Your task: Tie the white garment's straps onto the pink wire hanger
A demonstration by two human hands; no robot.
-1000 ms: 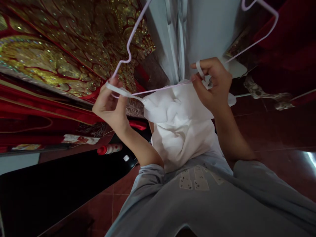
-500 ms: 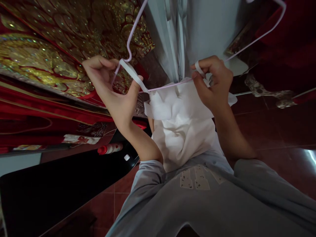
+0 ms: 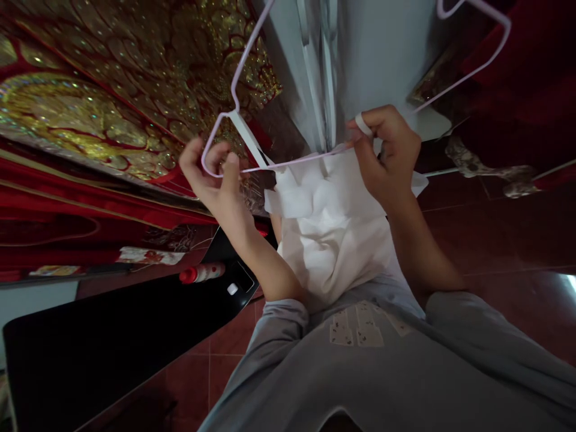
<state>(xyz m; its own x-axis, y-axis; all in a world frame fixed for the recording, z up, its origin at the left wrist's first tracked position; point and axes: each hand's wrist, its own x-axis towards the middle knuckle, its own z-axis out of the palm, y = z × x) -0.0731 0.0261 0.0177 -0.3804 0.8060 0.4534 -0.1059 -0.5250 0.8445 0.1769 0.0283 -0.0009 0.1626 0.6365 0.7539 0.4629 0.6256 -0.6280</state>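
A pale pink clothes hanger (image 3: 292, 161) spans the space between my hands, its lower bar slanting up to the right. My left hand (image 3: 225, 186) is loosely curled round its lower left corner, thumb in front and fingers behind. One white strap (image 3: 249, 139) is hooked over the hanger's left notch. My right hand (image 3: 391, 150) pinches another white strap (image 3: 363, 124), which loops over the index finger. Below the bar hangs a white garment (image 3: 333, 240) with padded cups at the top, draped down to my shirt. Part of the bar is hidden behind my right hand.
Red and gold sequined clothes (image 3: 90, 120) hang along the left. A black tabletop (image 3: 112, 336) at lower left bears a red-capped bottle (image 3: 202, 272) and a small white case (image 3: 233, 289). White metal uprights (image 3: 317, 78) stand ahead. Dark red fabric (image 3: 531, 108) hangs at right.
My left hand has let go of the left strap, now resting in the hanger's notch, and moved down to the hanger's corner. The right hand stays nearly in place with its strap.
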